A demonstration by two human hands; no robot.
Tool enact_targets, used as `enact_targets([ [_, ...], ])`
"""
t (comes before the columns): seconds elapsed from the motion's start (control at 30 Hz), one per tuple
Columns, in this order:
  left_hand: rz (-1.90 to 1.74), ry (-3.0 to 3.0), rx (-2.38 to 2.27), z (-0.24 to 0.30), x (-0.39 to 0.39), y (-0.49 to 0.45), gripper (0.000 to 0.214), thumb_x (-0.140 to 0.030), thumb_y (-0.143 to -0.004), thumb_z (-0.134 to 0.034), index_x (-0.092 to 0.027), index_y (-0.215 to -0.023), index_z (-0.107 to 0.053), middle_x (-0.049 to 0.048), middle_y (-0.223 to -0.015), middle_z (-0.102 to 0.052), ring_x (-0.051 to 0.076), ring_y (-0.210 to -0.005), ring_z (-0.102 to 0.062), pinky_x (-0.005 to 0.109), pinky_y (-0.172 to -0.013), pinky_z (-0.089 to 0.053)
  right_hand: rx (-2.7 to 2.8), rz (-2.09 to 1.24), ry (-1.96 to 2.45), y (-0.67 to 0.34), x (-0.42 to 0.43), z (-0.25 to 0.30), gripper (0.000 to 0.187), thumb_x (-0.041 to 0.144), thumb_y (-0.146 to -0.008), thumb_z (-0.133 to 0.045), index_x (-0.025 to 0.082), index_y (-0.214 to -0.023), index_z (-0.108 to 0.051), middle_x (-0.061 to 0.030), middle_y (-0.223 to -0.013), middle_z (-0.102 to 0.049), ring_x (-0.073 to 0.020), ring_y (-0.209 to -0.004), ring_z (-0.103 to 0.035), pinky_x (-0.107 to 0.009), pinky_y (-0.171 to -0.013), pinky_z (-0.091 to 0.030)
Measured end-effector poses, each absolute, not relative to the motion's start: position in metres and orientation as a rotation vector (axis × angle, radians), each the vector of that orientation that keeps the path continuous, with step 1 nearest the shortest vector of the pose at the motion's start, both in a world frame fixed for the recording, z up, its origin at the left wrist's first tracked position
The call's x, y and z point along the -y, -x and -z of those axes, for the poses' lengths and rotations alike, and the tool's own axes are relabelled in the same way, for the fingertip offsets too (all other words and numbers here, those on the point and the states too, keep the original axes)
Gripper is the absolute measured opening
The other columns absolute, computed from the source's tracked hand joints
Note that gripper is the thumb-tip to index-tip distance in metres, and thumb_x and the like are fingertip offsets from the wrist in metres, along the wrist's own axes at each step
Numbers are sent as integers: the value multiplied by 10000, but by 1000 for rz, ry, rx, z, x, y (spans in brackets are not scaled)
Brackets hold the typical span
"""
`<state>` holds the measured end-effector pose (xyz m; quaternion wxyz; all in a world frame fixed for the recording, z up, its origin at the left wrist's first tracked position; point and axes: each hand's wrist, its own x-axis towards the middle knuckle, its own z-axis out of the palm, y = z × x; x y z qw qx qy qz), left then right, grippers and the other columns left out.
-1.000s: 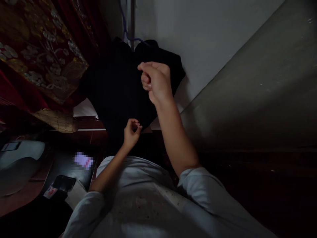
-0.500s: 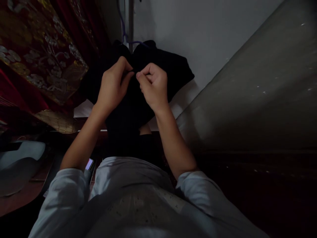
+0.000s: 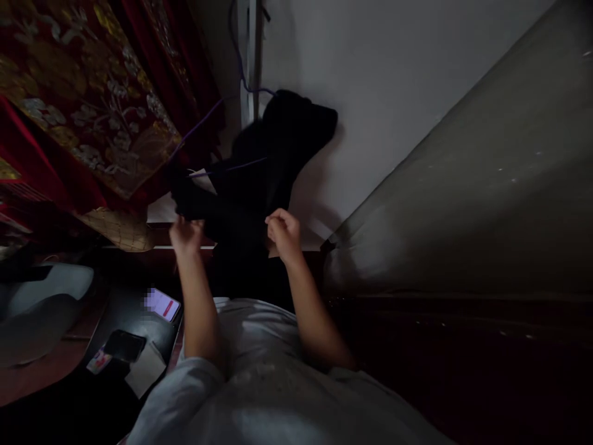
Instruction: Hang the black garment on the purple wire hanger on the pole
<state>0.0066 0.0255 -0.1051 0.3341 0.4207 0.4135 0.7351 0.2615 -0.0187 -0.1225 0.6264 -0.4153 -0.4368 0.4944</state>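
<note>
A black garment [image 3: 241, 204] hangs in front of me on a thin purple hanger [image 3: 259, 91], part of whose wire runs outside the cloth to the left. My left hand [image 3: 186, 236] is closed on the lower left part of the garment. On the other side, my right hand [image 3: 284, 235] is closed with fingers pinched at the garment's right lower edge. A pale label [image 3: 202, 180] shows near the garment's upper left. Folds in the black cloth are too dark to make out.
Red cloth with gold and silver embroidery [image 3: 102, 111] hangs at left. Below it, a phone with a lit screen [image 3: 162, 305], a dark phone-like object [image 3: 125, 345] and a pale card [image 3: 146, 369] lie on a dark surface. A grey sheet-like surface [image 3: 463, 204] slopes along the right.
Both hands have come down toward me and moved farther apart. The garment's left side has dropped off the hanger arm, baring purple wire and the pale label.
</note>
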Motion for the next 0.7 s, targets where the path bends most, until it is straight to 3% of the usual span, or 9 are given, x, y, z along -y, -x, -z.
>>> enact_targets([
  [0.13,-1669,-831,-1103,151,-16,-47,489,-504,-1114,-418,-202,-732,-460,2,-642,-548,156,-744,-581,358,-781,-520,848,-1050,903,-290,15,115,182,328,-694,-622,216,-659,-483,93,-483,-328,-49,-411,-278,-193,-416,-193],
  [0.27,-1776,-780,-1044,133,-10,-60,304,-462,-981,-683,-199,-917,-547,-7,-816,-617,134,-850,-655,299,-853,-532,563,-943,980,-327,7,121,253,375,-656,-627,215,-672,-431,76,-579,-374,-48,-441,-292,-194,-411,-162],
  [0.37,-1774,-939,-958,107,11,-72,346,-469,-864,-806,-212,-981,-606,9,-882,-642,149,-863,-675,255,-786,-541,576,-824,1061,-335,10,127,228,375,-672,-622,208,-732,-479,41,-684,-459,-71,-527,-383,-198,-455,-254],
  [0.47,-1701,-1169,-915,79,43,-98,275,-445,-905,-780,-209,-976,-657,31,-917,-660,153,-862,-668,245,-773,-547,998,-773,972,-322,22,116,330,270,-642,-672,217,-963,-618,-28,-1007,-637,-137,-836,-593,-249,-712,-489],
  [0.57,-1660,-1433,-921,55,71,-124,196,-388,-955,-740,-203,-996,-691,42,-963,-682,161,-918,-668,254,-851,-547,1485,-947,819,-301,39,95,518,232,-672,-725,234,-1180,-623,-54,-1233,-655,-231,-1169,-612,-371,-1042,-482],
  [0.7,-1637,-1725,-984,44,82,-135,187,-388,-999,-685,-205,-1038,-686,55,-1042,-686,187,-1040,-665,297,-983,-521,1697,-1151,816,-282,58,72,440,299,-767,-728,187,-1185,-646,-66,-1150,-701,-261,-1106,-650,-416,-1031,-504],
])
